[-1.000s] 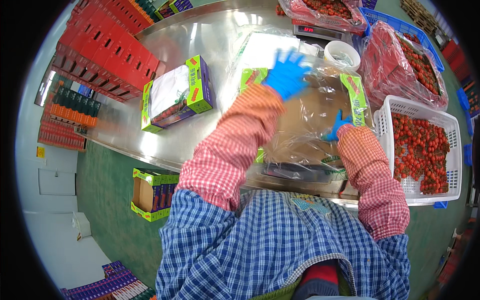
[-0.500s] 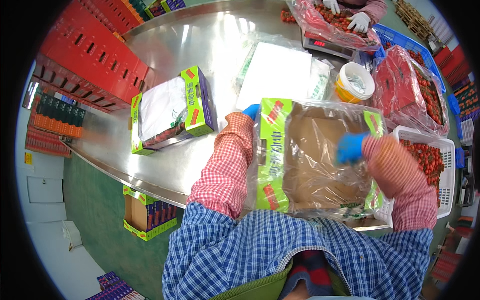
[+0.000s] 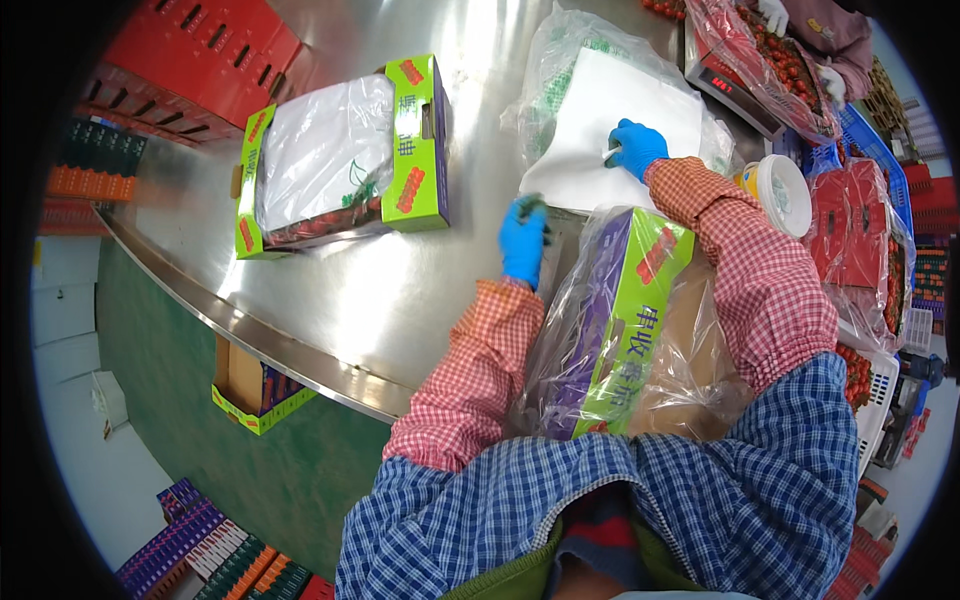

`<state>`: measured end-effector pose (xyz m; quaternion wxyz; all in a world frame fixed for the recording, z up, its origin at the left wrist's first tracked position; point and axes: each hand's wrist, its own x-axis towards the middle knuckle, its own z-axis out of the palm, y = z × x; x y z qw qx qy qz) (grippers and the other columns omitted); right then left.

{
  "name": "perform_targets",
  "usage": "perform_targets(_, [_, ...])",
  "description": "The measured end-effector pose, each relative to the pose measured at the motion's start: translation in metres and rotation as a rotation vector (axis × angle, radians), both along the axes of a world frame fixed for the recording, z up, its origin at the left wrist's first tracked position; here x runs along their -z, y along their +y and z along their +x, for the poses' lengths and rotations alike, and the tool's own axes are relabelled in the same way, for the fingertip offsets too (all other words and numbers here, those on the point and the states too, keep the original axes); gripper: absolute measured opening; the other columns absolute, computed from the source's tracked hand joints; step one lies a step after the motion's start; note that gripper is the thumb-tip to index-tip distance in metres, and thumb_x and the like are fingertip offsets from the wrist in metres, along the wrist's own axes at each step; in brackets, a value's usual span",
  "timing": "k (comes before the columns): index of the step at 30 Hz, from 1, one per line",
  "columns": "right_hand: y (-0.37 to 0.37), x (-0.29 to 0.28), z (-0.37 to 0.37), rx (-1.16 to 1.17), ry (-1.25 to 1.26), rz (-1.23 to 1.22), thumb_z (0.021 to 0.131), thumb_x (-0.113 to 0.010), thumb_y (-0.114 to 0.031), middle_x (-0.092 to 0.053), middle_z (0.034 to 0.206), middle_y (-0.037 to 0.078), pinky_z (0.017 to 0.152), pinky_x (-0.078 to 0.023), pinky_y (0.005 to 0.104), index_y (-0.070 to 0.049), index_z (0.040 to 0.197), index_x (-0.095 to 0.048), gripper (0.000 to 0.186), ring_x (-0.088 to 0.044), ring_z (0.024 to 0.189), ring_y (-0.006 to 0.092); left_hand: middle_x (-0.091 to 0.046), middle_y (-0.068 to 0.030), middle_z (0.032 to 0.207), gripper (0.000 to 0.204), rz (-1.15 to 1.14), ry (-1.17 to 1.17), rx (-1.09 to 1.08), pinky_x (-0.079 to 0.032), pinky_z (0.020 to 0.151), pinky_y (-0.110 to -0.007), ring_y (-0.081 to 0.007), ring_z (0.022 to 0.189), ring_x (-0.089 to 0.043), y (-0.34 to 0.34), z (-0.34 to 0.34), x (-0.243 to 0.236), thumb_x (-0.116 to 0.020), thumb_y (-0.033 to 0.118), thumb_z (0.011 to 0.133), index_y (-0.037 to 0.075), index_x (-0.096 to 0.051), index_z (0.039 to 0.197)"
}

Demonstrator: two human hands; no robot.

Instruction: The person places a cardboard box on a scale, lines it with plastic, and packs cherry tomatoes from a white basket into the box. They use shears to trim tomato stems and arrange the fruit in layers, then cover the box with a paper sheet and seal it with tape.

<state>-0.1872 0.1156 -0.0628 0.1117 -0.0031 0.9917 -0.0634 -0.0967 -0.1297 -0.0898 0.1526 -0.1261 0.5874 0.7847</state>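
Since the earlier frame, the right hand point(image 3: 637, 148) has passed from over the film-lined box point(image 3: 640, 330) to the white sheet point(image 3: 575, 130), and the left hand point(image 3: 522, 245) has come out from beside the box.

Going from the left, there are red cartons point(image 3: 190, 60), too cut off to count, one open box point(image 3: 250, 385) low beside the table, and one filled green-and-purple box point(image 3: 340, 155) on the table. Next, the left hand is half open with bent fingers, at the sheet's near left corner; whether it grips this corner, I cannot tell. One film-lined box lies before the person, partly under the right sleeve. Beyond it lies the white sheet; one or several, I cannot tell. The right hand rests on it, fingers partly curled; a pinch is possible but not certain.

I judge that a sheet is being taken up, which calls for a sure hold on its edge. Further right are one scale point(image 3: 735, 95), one bucket point(image 3: 785, 197) and one white crate point(image 3: 878, 395).
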Motion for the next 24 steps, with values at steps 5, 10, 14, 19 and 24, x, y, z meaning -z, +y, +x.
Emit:
perform_targets(5, [0.014, -0.01, 0.0, 0.004, -0.001, -0.136, 0.074, -0.065, -0.027, -0.059, 0.095, 0.004, 0.077, -0.046, 0.0329, -0.014, 0.091, -0.066, 0.022, -0.058, 0.089, 0.0235, -0.059, -0.009, 0.098, 0.038, -0.168, 0.083, -0.115, -0.049, 0.065, -0.028, -0.0143, 0.078, -0.056, 0.001, -0.024, 0.013, -0.063, 0.012, 0.078, 0.004, -0.054, 0.115])
perform_targets(10, [0.017, -0.015, 0.006, 0.05, -0.047, -0.131, 0.071, -0.068, -0.028, -0.059, 0.101, 0.005, 0.081, -0.045, 0.0306, -0.015, 0.097, -0.064, 0.029, -0.058, 0.093, 0.0226, -0.06, -0.0087, 0.095, 0.04, -0.358, 0.163, -0.087, -0.048, 0.067, -0.026, -0.0149, 0.078, -0.057, 0.01, -0.03, 0.024, -0.067, 0.011, 0.074, 0.005, -0.056, 0.112])
perform_targets(14, [0.008, -0.018, 0.015, 0.005, 0.047, -0.153, 0.073, -0.067, -0.028, -0.058, 0.102, 0.004, 0.082, -0.045, 0.0303, -0.019, 0.109, -0.057, 0.039, -0.057, 0.095, 0.0214, -0.06, -0.0068, 0.088, 0.039, -0.428, 0.133, -0.118, -0.048, 0.064, -0.025, -0.0134, 0.073, -0.056, 0.009, -0.026, 0.033, -0.069, 0.011, 0.071, 0.006, -0.058, 0.109])
perform_targets(19, [-0.002, -0.012, 0.023, -0.06, 0.033, -0.178, 0.075, -0.065, -0.023, -0.058, 0.095, 0.004, 0.079, -0.046, 0.0287, -0.016, 0.097, -0.061, 0.023, -0.059, 0.089, 0.0213, -0.06, -0.0052, 0.08, 0.035, -0.476, 0.162, -0.108, -0.047, 0.062, -0.026, -0.0133, 0.069, -0.056, 0.007, -0.019, 0.041, -0.07, 0.011, 0.07, 0.006, -0.061, 0.104])
perform_targets(24, [0.006, -0.013, 0.019, -0.099, 0.025, -0.2, 0.076, -0.064, -0.024, -0.059, 0.09, 0.004, 0.075, -0.047, 0.029, -0.014, 0.087, -0.063, 0.015, -0.06, 0.084, 0.0217, -0.062, -0.0056, 0.077, 0.026, -0.618, 0.172, -0.083, -0.047, 0.063, -0.028, -0.0135, 0.067, -0.057, 0.011, -0.02, 0.031, -0.068, 0.017, 0.072, 0.005, -0.065, 0.095])
